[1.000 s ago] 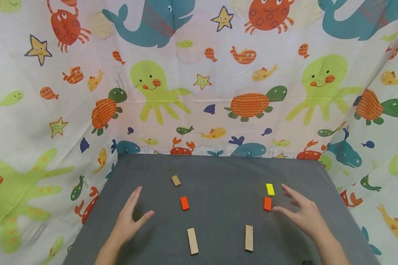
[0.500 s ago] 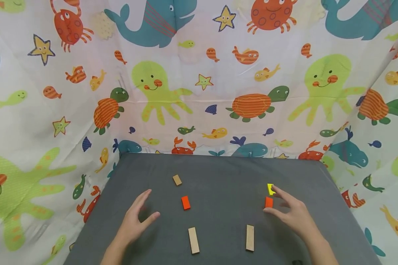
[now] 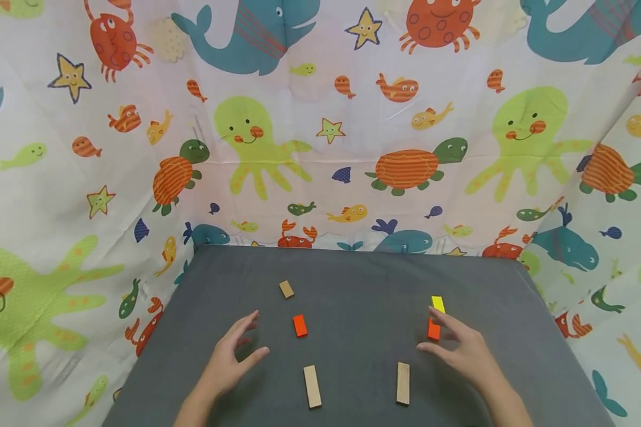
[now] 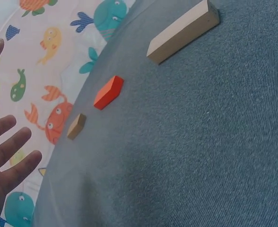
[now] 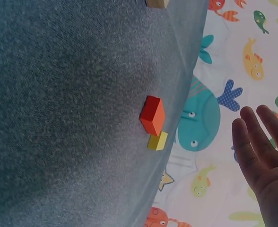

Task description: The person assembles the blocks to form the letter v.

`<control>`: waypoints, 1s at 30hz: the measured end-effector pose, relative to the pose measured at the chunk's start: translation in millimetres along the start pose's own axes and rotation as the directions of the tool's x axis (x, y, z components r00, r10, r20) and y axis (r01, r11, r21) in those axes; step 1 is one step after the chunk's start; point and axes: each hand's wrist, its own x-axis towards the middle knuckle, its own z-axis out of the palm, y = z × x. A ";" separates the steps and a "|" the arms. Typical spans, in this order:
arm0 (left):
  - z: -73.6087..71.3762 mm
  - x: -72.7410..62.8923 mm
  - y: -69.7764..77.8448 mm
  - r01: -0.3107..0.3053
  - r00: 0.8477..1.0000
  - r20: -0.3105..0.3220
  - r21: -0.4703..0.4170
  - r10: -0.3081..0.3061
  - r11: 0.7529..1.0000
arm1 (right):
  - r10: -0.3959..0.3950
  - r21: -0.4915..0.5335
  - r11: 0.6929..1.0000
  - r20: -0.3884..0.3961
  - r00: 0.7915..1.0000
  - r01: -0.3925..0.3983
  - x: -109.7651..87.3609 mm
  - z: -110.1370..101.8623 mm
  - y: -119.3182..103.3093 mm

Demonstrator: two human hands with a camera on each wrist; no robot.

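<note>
My left hand (image 3: 225, 363) hovers over the left side of the table, its fingers apart and holding nothing. Nearest it are an orange-red block (image 3: 300, 325) and a long pale wooden block (image 3: 312, 386); a small tan block (image 3: 286, 289) lies farther back. On the other side, my right hand (image 3: 463, 351) hangs in the air with nothing in its grasp. In the head view it partly covers a second orange-red block (image 3: 434, 330) and the tip of a yellow block (image 3: 438, 304). In the right wrist view the red block (image 5: 152, 116) and yellow block (image 5: 158, 141) stand apart from the fingers.
A second long wooden block (image 3: 403, 384) lies front right of centre. Dark grey cloth covers the table (image 3: 358, 332). A white curtain (image 3: 310, 136) printed with sea animals rises behind the table and along both sides.
Both hands have moved inward: the left to the right, the right to the left, now overlapping the red and yellow blocks in view. The blocks stay put; the head view shifts slightly.
</note>
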 end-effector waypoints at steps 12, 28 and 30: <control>11.5 -2.8 3.4 0.063 0.997 0.052 -0.041 -0.061 0.997 | -0.084 0.016 0.996 -0.017 0.996 0.084 -6.0 12.9 3.7; 30.9 -3.9 0.2 0.033 0.992 0.122 -0.063 -0.026 0.997 | -0.117 0.098 0.990 0.114 0.987 0.106 -3.4 31.8 2.7; 32.7 -3.4 0.6 0.025 0.991 0.135 -0.058 -0.017 0.998 | -0.099 0.115 0.990 0.138 0.985 0.084 -4.1 33.7 2.5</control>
